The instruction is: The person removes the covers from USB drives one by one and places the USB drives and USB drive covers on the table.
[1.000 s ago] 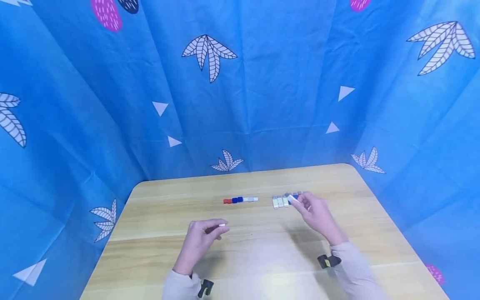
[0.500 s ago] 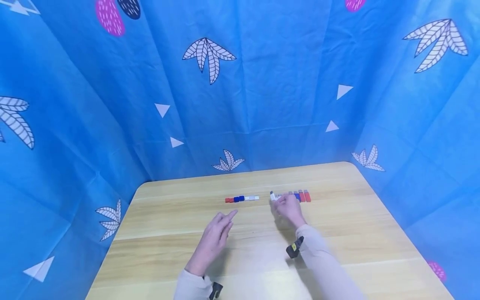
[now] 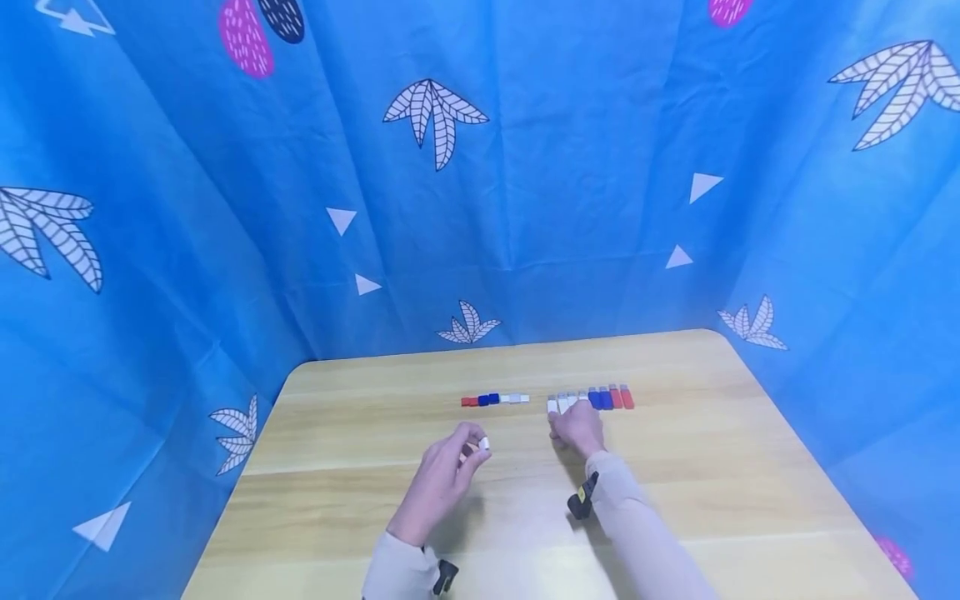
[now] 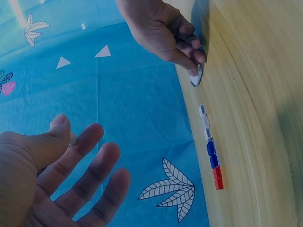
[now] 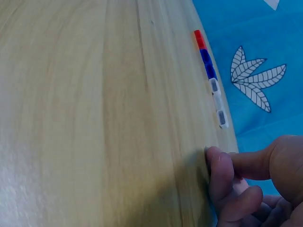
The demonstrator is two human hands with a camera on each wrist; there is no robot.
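Between thumb and index finger, my left hand (image 3: 442,477) holds a small white USB stick cap (image 3: 484,443) above the table. In the left wrist view the cap (image 4: 72,139) is mostly covered by the thumb. My right hand (image 3: 581,427) is low at the left end of a row of USB sticks, its fingertips pinching the near end of a white USB stick (image 3: 552,405). That row has more white sticks, partly hidden by the hand, then blue sticks (image 3: 601,400) and red sticks (image 3: 622,399). Their metal plugs point away from me.
Left of the sticks lies a line of loose caps: red caps (image 3: 469,402), blue caps (image 3: 488,399) and white caps (image 3: 514,398). The wooden table (image 3: 337,475) ends at a blue patterned curtain (image 3: 420,225) behind and at both sides.
My right hand has moved left with a white USB stick and lowered it at the row's left end. The left hand reached forward, and the white cap shows in its fingers again.
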